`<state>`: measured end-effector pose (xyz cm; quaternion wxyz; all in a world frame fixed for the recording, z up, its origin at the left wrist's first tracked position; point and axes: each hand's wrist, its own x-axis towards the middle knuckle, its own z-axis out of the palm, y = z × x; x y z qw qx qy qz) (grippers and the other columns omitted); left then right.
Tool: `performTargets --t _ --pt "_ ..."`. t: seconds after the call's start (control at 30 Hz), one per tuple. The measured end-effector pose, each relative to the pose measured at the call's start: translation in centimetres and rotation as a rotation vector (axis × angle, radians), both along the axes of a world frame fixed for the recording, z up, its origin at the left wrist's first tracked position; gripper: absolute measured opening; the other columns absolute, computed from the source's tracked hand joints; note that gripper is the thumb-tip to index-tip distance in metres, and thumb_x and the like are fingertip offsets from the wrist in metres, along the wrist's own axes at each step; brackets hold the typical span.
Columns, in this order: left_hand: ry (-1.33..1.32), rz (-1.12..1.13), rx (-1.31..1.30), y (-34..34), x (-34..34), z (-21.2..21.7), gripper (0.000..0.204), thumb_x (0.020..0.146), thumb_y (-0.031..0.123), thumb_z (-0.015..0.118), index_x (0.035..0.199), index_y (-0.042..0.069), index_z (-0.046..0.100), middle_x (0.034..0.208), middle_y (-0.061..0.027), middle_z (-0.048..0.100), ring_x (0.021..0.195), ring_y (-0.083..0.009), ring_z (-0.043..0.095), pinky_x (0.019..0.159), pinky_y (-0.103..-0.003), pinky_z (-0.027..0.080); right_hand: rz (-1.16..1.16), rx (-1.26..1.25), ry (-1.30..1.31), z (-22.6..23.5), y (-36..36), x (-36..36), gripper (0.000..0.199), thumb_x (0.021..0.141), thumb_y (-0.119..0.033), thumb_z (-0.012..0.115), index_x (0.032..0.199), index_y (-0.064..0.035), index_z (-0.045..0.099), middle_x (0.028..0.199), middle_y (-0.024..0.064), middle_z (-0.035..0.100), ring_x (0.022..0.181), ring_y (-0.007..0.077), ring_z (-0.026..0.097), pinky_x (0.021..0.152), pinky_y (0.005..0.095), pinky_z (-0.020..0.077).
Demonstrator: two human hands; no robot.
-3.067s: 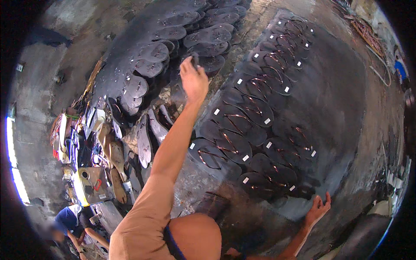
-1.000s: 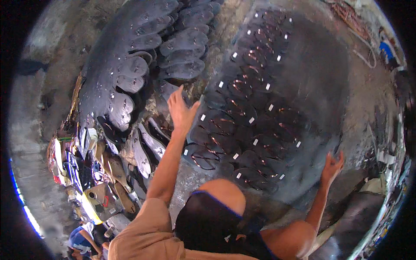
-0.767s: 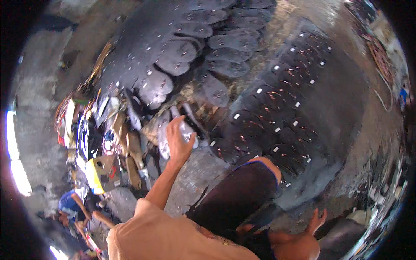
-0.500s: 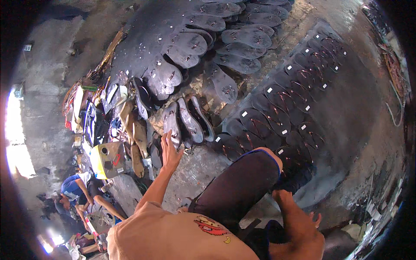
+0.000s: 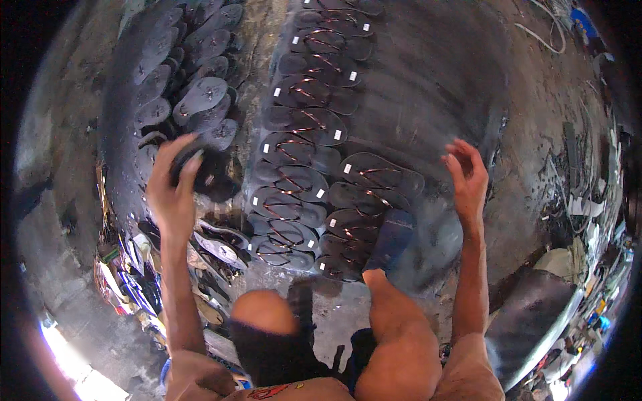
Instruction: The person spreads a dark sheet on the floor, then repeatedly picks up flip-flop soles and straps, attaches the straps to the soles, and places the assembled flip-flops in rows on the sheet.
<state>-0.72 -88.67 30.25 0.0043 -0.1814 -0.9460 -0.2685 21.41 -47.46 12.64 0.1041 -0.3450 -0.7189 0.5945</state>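
My left hand [image 5: 172, 184] is closed on a dark sandal sole [image 5: 215, 179], gripping its near-left end. Motion blurs it, and I cannot tell whether it is one piece or two. Behind it lie rows of loose dark soles [image 5: 202, 95], some stacked. Off to the right, my right hand [image 5: 470, 175] is raised over the floor, thumb and curled fingers apart, with nothing visible in it. Between my hands run rows of finished black thong sandals [image 5: 294, 180] with shiny brown straps and small white tags. Four-sided fabric or footwear at my foot [image 5: 393, 237] is dark blue.
Several narrow grey soles [image 5: 221, 252] lie by my left forearm, beside a heap of scraps and tools [image 5: 134, 267]. A dark sheet [image 5: 428, 80] spreads beyond the sandals. A pale cord [image 5: 558, 40] lies far right, and more scraps [image 5: 582, 207] line the right side.
My view has swung right. My left hand, earlier reaching at the grey soles on the floor, now holds a dark sole. My right hand has risen into clear view.
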Motion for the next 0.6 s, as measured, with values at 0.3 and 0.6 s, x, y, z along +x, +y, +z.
performTargets --t 0.3,0.6 --pt "-0.616 -0.476 0.373 16.7 -8.5 -9.5 0.021 0.094 0.011 0.08 0.113 0.002 0.08 0.119 -0.0088 0.076 0.112 -0.0199 0.07 0.1 -0.034 0.054 0.445 -0.717 0.237 4.0 -3.4 -12.7 0.053 0.098 -0.007 0.073 0.149 -0.0031 0.057 0.132 0.0135 0.071 0.121 0.0166 0.067 0.106 0.0365 0.0531" --pt "-0.907 -0.45 0.395 13.3 -9.5 -15.5 0.071 0.092 0.037 0.084 0.146 -0.002 0.06 0.133 -0.0137 0.067 0.126 -0.0211 0.062 0.104 -0.038 0.053 0.335 -0.531 0.188 0.8 1.0 -15.5 0.06 0.098 -0.006 0.075 0.152 0.0013 0.051 0.123 0.0057 0.069 0.107 0.0096 0.065 0.091 0.0268 0.0552"
